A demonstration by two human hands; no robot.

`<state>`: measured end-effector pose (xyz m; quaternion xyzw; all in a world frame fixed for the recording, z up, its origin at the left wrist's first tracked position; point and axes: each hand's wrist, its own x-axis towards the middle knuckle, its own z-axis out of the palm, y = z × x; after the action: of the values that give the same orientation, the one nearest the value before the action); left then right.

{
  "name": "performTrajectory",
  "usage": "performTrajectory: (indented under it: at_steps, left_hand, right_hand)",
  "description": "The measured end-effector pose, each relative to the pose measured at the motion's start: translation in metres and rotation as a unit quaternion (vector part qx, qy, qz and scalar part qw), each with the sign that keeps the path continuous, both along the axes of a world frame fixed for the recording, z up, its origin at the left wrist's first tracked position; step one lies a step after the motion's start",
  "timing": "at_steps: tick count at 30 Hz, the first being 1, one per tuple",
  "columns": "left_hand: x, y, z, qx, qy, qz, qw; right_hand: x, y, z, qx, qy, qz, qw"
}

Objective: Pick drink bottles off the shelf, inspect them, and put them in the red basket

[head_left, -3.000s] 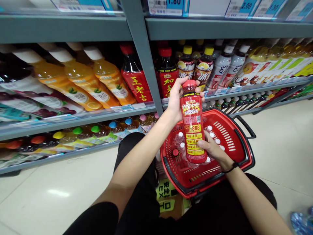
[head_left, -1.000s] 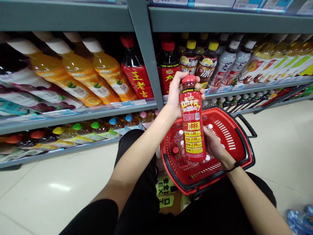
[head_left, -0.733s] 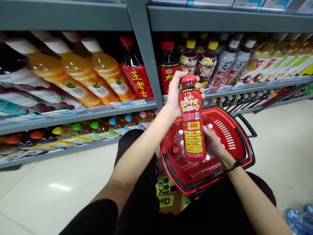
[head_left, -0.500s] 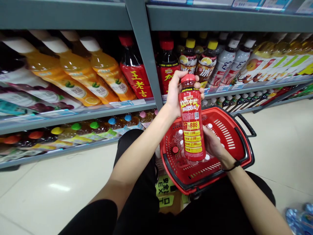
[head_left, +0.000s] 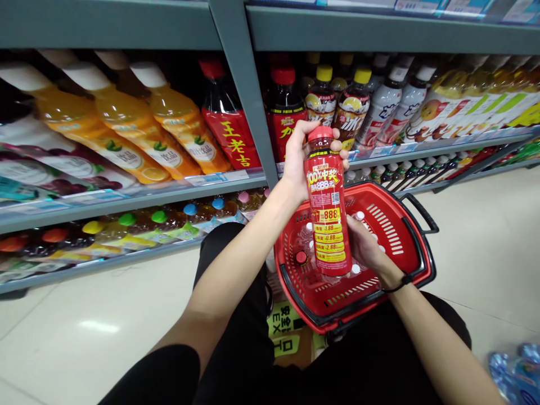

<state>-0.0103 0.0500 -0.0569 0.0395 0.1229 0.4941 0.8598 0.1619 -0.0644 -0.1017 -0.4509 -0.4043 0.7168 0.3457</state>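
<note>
A red drink bottle (head_left: pixel 328 216) with a red cap and yellow prize print is held up in front of me, its label facing the camera. Closed around its neck is my left hand (head_left: pixel 300 160), the fingertips showing on the far side. Low on the bottle's right side, my right hand (head_left: pixel 366 247) grips it, most of its fingers hidden behind. Below the bottle stands a red shopping basket (head_left: pixel 396 270), holding several clear bottles with white caps and one bottle with a red cap (head_left: pixel 301 258).
Orange juice bottles (head_left: pixel 177 126) and a red herbal tea bottle (head_left: pixel 232 129) line the shelf (head_left: pixel 126 198) ahead. Yellow-capped bottles (head_left: pixel 354 101) stand right of the shelf upright (head_left: pixel 247 84). Smaller bottles fill the bottom shelf. Blue-tinted bottles (head_left: pixel 517 374) are on the floor at right.
The whole view has shifted slightly, so everything sits a little further left. Both hands keep the same hold on the bottle.
</note>
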Motion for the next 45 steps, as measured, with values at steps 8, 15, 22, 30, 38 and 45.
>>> performTrajectory:
  at_steps: [8,15,22,30,38,45]
  left_hand:
    - [-0.0004,0.0,0.0002,-0.016,0.006,0.0,1.0]
    - [0.0006,-0.0004,-0.0004,0.001,-0.027,0.001,1.0]
    - [0.0013,0.0018,-0.0046,-0.015,-0.005,0.001,1.0]
    - [0.0026,0.0022,-0.0064,0.0,-0.009,-0.001,1.0]
    - [0.0032,0.0023,-0.0072,-0.006,-0.009,-0.004,1.0]
    - [0.0044,0.0009,-0.0053,0.001,-0.021,-0.002,1.0]
  right_hand:
    - [0.002,-0.0001,-0.004,0.008,0.021,0.014,1.0]
    - [0.0001,0.0004,0.0,0.0,0.031,0.007,0.999]
    - [0.0007,0.0007,-0.002,-0.007,0.026,0.003,1.0]
    - [-0.0019,0.0002,0.0018,-0.012,0.03,0.004,0.999]
    - [-0.0037,0.0004,0.0023,-0.008,0.018,-0.018,1.0]
    - [-0.0009,-0.0011,0.0013,-0.022,0.011,-0.042,0.999]
